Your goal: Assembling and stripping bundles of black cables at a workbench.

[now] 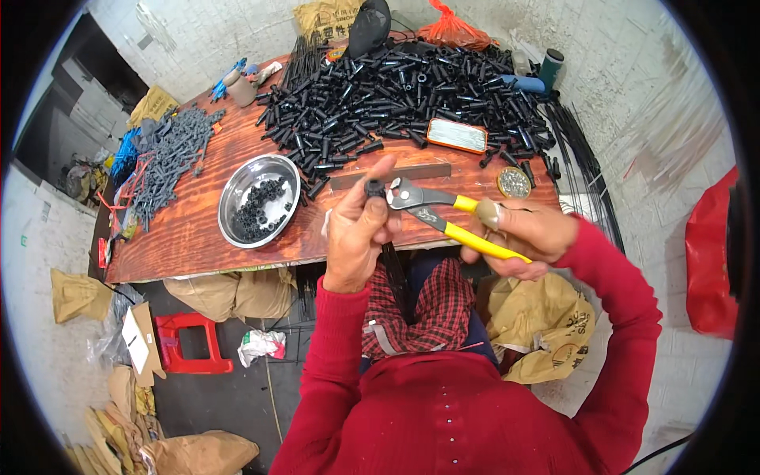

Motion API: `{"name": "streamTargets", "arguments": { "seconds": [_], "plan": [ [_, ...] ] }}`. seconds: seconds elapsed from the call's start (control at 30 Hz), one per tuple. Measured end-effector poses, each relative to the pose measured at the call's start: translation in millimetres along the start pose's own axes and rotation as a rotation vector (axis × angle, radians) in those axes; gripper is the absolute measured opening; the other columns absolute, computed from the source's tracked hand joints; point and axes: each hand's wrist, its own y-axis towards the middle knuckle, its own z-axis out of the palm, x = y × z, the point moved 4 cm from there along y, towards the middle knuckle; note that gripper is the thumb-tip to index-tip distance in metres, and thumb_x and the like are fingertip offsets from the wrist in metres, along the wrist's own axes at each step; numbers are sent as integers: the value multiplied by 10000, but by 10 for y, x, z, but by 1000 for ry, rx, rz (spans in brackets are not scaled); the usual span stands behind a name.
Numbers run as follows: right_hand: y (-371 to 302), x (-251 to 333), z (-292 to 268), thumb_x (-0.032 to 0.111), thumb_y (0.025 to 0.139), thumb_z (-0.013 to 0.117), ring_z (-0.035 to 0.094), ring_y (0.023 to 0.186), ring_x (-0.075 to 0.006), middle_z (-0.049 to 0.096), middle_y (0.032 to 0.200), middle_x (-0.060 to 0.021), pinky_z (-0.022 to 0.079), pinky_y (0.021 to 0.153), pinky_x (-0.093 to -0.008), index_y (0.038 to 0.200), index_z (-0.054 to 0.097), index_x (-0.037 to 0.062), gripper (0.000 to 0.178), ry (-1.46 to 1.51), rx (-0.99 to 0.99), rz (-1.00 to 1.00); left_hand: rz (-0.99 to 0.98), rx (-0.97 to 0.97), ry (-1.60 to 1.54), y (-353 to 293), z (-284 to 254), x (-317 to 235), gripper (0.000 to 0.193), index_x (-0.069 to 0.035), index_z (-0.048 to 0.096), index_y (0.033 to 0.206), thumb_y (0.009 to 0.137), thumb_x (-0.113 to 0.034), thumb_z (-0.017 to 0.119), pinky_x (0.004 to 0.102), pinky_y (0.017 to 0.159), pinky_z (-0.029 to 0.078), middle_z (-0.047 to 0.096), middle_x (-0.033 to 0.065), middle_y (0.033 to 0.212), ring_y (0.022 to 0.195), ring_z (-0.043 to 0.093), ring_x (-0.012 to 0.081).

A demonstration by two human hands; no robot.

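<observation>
Head view. A: State of the left hand (pixel 354 233)?

B: Raised, thumb and fingers closed around a black plastic tubular piece (pixel 374 188); its end shows above the thumb. Thin black strands (pixel 392 269) appear below the hand; cannot tell whether they join the piece.

A: Right hand (pixel 526 229)?

B: Curled around yellow-handled pliers with dark metal heads (pixel 475 241). The jaws point at the piece, just beside it; contact cannot be told.

A: Table contents?

B: Red-brown wood-grained table (pixel 186 237). On its left, a heap of slender grey parts (pixel 174 154). Nearer the left hand, a round, shiny metal bowl (pixel 265 165) containing small black pieces (pixel 257 220). Toward the back, a broad pile of black tubular parts (pixel 427 91). At the pile's front edge, an orange-rimmed rectangular tray (pixel 457 134); farther right, a small round container (pixel 514 182).

A: Floor?

B: Red plastic stool (pixel 198 366), left of the person.
</observation>
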Motion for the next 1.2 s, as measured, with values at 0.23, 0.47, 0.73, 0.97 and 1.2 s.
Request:
{"name": "streamTargets", "arguments": {
  "seconds": [0.23,0.47,0.73,0.97,1.2],
  "plan": [
    [8,11,-186,536,885,557,523,408,-127,573,639,-91,429,394,-208,1173,499,-1,612,-347,-100,-205,2,24,25,32,35,34,435,5,540,1271,933,-254,628,175,524,322,566,-2,716,568,414,27],
    [23,-28,-96,298,873,651,448,485,-79,516,715,-37,341,439,-215,1104,477,9,409,-269,18,-71,43,5,79,50,45,33,468,24,506,1301,937,-246,621,185,523,322,549,3,693,552,387,35],
    [86,-19,-22,309,936,575,398,495,-53,477,676,-4,325,485,-207,1168,492,-53,438,-191,177,-100,17,37,69,11,85,18,437,41,558,1253,943,-262,616,174,517,287,545,-24,710,587,418,21],
    [40,240,-73,265,964,553,611,717,-99,644,980,-78,486,639,-225,1237,507,16,373,-377,-34,-180,-10,-9,64,5,85,28,495,38,484,1301,948,-291,595,214,522,297,477,-9,676,550,348,53],
    [45,298,-105,251,975,527,604,692,-83,629,929,-55,502,629,-230,1235,505,36,338,-423,-1,-151,-4,7,38,24,46,57,504,38,475,1311,949,-291,592,216,514,274,418,-29,640,551,331,54]
  ]
}}
